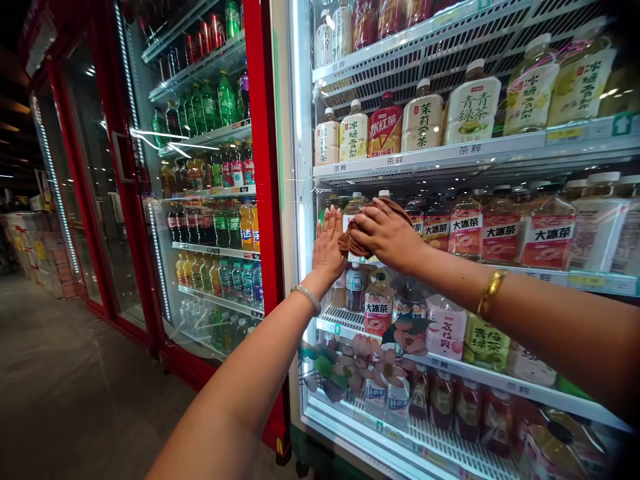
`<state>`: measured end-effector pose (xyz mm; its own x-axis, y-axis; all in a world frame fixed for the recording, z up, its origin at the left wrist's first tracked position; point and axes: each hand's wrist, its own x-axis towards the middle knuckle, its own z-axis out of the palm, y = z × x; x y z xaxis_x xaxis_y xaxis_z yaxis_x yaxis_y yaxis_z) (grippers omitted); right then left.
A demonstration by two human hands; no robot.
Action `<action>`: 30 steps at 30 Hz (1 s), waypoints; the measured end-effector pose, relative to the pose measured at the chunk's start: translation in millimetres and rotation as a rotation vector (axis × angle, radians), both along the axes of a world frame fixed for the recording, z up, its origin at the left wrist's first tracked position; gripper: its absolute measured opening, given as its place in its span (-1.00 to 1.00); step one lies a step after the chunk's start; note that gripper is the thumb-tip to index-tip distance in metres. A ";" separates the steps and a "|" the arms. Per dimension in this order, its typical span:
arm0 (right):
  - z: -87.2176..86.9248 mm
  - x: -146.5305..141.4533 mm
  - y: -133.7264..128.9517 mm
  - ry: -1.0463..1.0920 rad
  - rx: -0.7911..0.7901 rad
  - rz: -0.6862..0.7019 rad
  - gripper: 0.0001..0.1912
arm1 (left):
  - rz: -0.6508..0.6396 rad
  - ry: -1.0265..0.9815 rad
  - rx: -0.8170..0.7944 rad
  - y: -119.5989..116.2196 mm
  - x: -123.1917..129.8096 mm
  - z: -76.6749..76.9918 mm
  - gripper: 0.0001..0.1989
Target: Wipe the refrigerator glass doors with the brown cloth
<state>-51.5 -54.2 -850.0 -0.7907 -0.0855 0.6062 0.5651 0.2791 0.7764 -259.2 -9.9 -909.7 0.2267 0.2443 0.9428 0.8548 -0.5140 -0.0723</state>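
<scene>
My right hand (383, 230) presses a bunched brown cloth (357, 243) against the glass door (450, 170) of a lit drinks fridge. The fingers curl over the cloth, and part of it sticks out above the hand. Just to the left, my left hand (329, 243) lies flat on the same door with its fingers stretched upward. It holds nothing, and its edge is close to the cloth. Bottles of tea (465, 225) stand on the shelves behind the glass, some hidden by my hands and right forearm.
A red-framed fridge (265, 167) full of bottles and cans stands to the left, with another red glass door (83, 167) beyond it. Stacked boxes (43, 253) line the far left. Grey floor (75, 373) lies below. Flower decoration (370, 360) shows low on the near door.
</scene>
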 end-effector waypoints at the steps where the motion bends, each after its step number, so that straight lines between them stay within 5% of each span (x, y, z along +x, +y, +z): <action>1: -1.2 4.6 -2.3 -0.048 0.001 0.009 -0.66 | 0.000 0.012 -0.008 -1.1 -0.7 -0.8 -0.30; 4: 21.1 19.6 -4.5 -0.087 -0.010 0.014 -0.64 | 0.014 0.029 -0.020 -3.6 -1.0 -1.2 -0.31; 9: 70.0 31.8 -0.1 0.195 -0.030 -0.022 -0.61 | 0.022 -0.006 -0.006 -3.0 6.1 -0.2 -0.30; 11: 62.7 31.4 -1.0 0.221 -0.012 -0.024 -0.61 | 0.031 -0.031 -0.006 -2.7 10.7 -1.3 -0.29; 18: -21.9 38.7 -14.0 -0.047 -0.005 0.044 -0.64 | 0.047 -0.026 -0.006 -4.2 21.1 -11.8 -0.28; 22: 1.3 52.6 -13.0 -0.128 -0.035 0.056 -0.59 | 0.032 -0.042 0.033 -2.3 26.2 -15.6 -0.25; 26: 45.0 61.4 -8.4 0.119 0.013 -0.072 -0.63 | 0.037 -0.081 0.008 -1.7 33.9 -17.6 -0.25; 30: 33.4 58.7 -7.9 0.252 -0.031 -0.045 -0.62 | 0.036 -0.089 -0.022 -2.7 39.3 -20.3 -0.26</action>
<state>7.1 -62.1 -816.7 -0.6169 -0.0319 0.7864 0.7519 0.2714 0.6009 -219.9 -12.6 -930.0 0.1324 0.2721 0.9531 0.8754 -0.4832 0.0163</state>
